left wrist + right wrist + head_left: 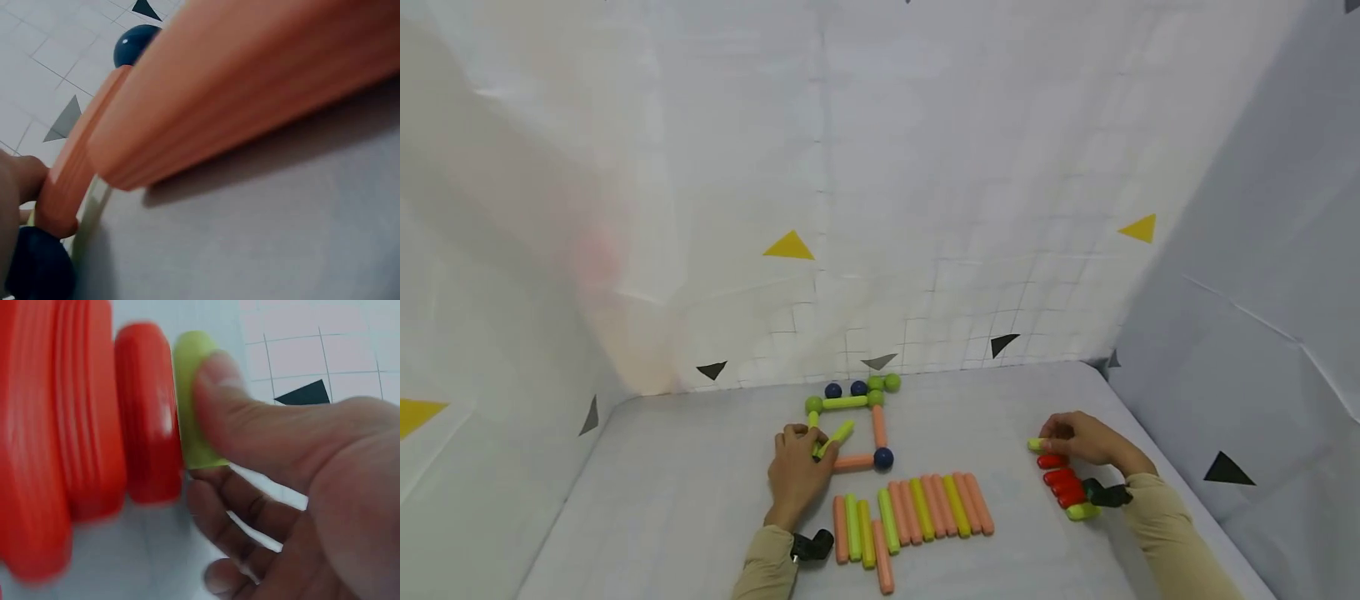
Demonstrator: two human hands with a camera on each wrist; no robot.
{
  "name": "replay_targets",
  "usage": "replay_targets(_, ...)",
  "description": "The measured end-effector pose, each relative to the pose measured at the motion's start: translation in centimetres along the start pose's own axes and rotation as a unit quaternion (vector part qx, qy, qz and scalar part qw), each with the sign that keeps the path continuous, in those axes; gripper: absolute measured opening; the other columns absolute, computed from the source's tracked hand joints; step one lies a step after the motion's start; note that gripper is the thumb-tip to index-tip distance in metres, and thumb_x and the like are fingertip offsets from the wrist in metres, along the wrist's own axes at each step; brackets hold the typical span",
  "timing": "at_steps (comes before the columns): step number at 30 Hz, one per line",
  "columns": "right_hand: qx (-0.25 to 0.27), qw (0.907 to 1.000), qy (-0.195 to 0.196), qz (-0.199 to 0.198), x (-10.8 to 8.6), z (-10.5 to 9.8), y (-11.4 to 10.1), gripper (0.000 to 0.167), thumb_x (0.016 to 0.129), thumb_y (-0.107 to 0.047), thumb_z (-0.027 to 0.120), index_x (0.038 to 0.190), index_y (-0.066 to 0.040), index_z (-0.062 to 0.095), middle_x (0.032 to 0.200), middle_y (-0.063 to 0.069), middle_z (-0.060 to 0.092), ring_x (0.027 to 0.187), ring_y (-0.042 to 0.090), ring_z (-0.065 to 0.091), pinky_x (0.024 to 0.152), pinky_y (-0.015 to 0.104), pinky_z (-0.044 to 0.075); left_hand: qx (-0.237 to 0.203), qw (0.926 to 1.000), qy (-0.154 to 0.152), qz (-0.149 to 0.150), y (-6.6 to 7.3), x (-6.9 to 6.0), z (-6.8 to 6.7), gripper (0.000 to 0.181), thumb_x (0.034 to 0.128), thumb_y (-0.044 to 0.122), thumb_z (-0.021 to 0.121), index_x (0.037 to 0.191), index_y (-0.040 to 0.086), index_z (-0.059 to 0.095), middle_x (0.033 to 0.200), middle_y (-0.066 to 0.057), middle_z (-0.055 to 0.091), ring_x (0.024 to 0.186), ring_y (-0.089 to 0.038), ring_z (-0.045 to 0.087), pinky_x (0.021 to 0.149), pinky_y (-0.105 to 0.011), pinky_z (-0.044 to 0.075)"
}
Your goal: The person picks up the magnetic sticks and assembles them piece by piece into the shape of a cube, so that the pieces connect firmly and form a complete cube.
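My left hand point(799, 477) pinches a lime-green rod point(842, 432) slantwise between thumb and fingers. It is at the near left corner of a square of magnetic rods and balls. The square has a lime-green far rod point(846, 402), an orange right rod point(880, 427) and an orange near rod point(854, 462), with a dark blue ball point(883, 458) at its near right corner. Far to the right, my right hand point(1093, 439) pinches a short lime-green piece point(195, 440) beside a red piece point(149, 412). The left fingertips are mostly hidden in the left wrist view.
A row of orange, yellow and lime-green rods point(938, 505) lies in front of the square. Loose dark blue balls point(833, 390) and green balls point(892, 382) sit behind it. Several red pieces point(1060, 477) and a lime-green piece point(1081, 512) line up by the right wrist.
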State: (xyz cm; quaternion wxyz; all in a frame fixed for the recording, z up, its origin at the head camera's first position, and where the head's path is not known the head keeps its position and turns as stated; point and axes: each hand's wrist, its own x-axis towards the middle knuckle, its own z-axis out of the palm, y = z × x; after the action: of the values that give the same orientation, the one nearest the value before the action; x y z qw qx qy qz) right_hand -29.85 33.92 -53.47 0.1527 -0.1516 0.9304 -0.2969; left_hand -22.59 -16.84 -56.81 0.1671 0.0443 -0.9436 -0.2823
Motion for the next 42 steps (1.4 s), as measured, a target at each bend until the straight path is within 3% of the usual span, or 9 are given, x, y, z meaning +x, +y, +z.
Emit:
replay_targets(4,0.008,0.9983,0.054,-0.020,1.8,0.8,-1.7,0.020,0.102,-0.028,0.074,0.109,-0.010,0.071,0.102,0.004,0.070,0.088,0.017,0.061,0.073,0.030,0.052,0.004,0.9999,0.013,-0.001,-0.1,-0.1,0.3,0.025,0.0957,0.042,0.076,0.099,0.017,0.074,0.129,-0.018,0.060,0.115,-0.036,0.055,0.068,-0.048,0.051)
replay_targets(10,0.009,0.9878,0.114,-0.105,5.3,2.5,-6.5,0.018,0.102,-0.020,0.073,0.117,-0.012,0.075,0.114,0.008,0.075,0.093,0.018,0.065,0.077,0.029,0.054,-0.007,0.9996,0.026,0.000,-0.3,0.1,0.9,0.026,0.0957,0.044,0.076,0.100,0.018,0.075,0.132,-0.016,0.060,0.116,-0.035,0.055,0.073,-0.050,0.051)
replay_targets(18,0.022,0.9709,0.109,-0.212,9.2,5.5,-12.8,0.019,0.099,-0.010,0.074,0.118,-0.011,0.078,0.118,0.006,0.077,0.103,0.022,0.068,0.089,0.038,0.056,-0.029,0.9987,0.042,0.007,0.2,0.0,1.5,0.026,0.0940,0.041,0.078,0.099,0.017,0.076,0.130,-0.017,0.062,0.115,-0.037,0.056,0.075,-0.053,0.051)
replay_targets(25,0.003,0.9534,0.132,-0.271,12.0,8.1,-15.9,0.022,0.095,-0.011,0.078,0.116,-0.007,0.079,0.114,0.008,0.078,0.102,0.026,0.066,0.091,0.050,0.055,-0.032,0.9986,0.042,-0.001,0.9,-0.6,1.3,0.024,0.0942,0.040,0.079,0.099,0.017,0.076,0.131,-0.017,0.062,0.114,-0.035,0.056,0.077,-0.053,0.051)
replay_targets(32,-0.041,0.9523,0.128,-0.274,13.1,10.1,-18.9,0.023,0.092,-0.015,0.081,0.114,-0.010,0.081,0.113,0.006,0.078,0.099,0.027,0.058,0.088,0.042,0.045,-0.040,0.9983,0.042,-0.005,0.9,-1.0,1.3,0.024,0.0940,0.041,0.079,0.099,0.018,0.077,0.131,-0.015,0.062,0.114,-0.034,0.056,0.078,-0.052,0.051)
replay_targets(42,-0.141,0.9506,0.105,-0.256,14.4,12.1,-21.3,0.017,0.095,-0.014,0.080,0.111,-0.020,0.082,0.111,-0.004,0.078,0.097,0.016,0.050,0.090,0.037,0.049,-0.045,0.9978,0.048,0.006,0.7,-0.9,1.5,0.023,0.0942,0.041,0.078,0.098,0.019,0.077,0.130,-0.015,0.063,0.113,-0.034,0.057,0.077,-0.052,0.052)
